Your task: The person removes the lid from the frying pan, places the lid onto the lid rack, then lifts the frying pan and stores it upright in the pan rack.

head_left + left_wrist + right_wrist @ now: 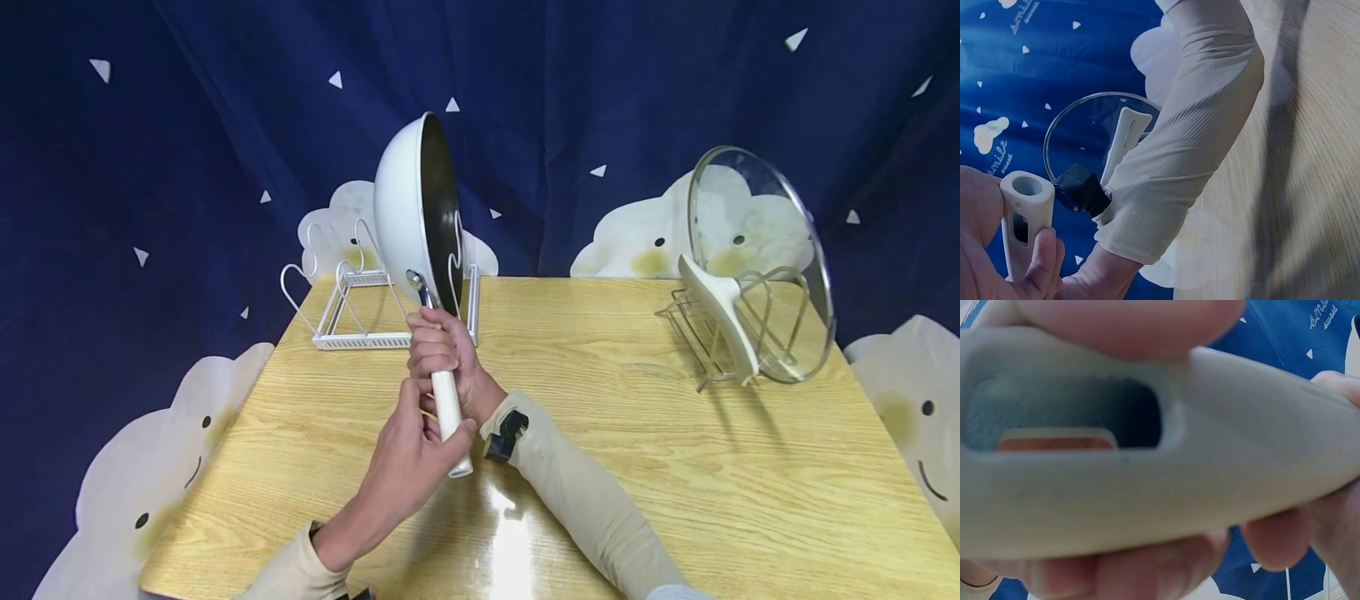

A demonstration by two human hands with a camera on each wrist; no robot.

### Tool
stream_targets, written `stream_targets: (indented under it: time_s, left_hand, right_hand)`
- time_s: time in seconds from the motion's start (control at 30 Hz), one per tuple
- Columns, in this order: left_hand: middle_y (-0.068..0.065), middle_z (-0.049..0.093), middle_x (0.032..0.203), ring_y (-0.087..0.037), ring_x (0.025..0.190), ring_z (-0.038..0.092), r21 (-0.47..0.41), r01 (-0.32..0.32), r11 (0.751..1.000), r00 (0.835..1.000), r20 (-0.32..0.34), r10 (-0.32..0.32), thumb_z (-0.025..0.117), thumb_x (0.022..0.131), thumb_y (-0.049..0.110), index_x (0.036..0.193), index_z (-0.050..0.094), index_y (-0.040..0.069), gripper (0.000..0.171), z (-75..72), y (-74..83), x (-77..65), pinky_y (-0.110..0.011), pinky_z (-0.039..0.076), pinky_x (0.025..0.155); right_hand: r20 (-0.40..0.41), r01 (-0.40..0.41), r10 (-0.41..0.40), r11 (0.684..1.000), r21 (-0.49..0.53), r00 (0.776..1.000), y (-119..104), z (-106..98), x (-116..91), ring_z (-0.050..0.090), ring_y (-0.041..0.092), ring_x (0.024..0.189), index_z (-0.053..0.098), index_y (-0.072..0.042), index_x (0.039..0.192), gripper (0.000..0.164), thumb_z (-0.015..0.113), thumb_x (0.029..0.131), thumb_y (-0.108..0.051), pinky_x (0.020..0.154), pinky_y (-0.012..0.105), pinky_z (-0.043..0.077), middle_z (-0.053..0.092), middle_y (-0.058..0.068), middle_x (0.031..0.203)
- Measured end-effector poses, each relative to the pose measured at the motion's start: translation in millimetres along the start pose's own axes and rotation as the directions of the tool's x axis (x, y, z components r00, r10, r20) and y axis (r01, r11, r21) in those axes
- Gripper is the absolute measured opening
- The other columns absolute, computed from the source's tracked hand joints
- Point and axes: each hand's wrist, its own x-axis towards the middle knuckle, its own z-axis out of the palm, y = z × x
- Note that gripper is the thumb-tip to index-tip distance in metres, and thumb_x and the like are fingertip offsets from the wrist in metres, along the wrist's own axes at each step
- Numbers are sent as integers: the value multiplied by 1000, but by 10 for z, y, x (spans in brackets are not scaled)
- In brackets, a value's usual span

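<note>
A wok (401, 200), white outside and dark inside, stands on edge with its handle pointing toward me. My right hand (446, 354) grips the upper part of the white handle (446, 400), near the metal joint. Lower down, my left hand (408, 462) holds the handle's end between thumb and fingers. The slot and hanging hole of the handle (1029, 215) show in the left wrist view. A white wire rack (363, 340) lies behind the hands; one of its loops crosses in front of the wok's dark inside. Whether the wok touches the rack, I cannot tell.
On the right of the wooden table (585, 375), a metal wire stand (708, 358) bears a glass lid (813, 250) with a white handle piece (720, 308), tilted upright. A dark blue curtain (562, 100) with clouds hangs behind the table.
</note>
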Motion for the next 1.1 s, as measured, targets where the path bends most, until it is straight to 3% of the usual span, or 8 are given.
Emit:
stream_targets:
  time_s: [0.57,1.1]
  left_hand:
    - [-2,59,90,-14,75,57,-35,9,999,1000,-7,-9,79,84,23,122,47,13,51,91,-88,2,-26,51,62]
    - [-2,58,90,-13,75,56,-39,11,999,1000,-17,-12,79,83,24,120,47,12,50,146,-142,7,-24,50,62]
  right_hand:
    - [17,-13,12,1000,14,1000,-60,-114,-64,24,1,37,32,-20,68,39,52,102,-17,36,23,36,26,-14,48]
    - [23,-14,14,1000,12,1000,-81,-169,-106,25,2,37,30,-21,68,40,51,102,-17,36,21,32,27,-14,48]
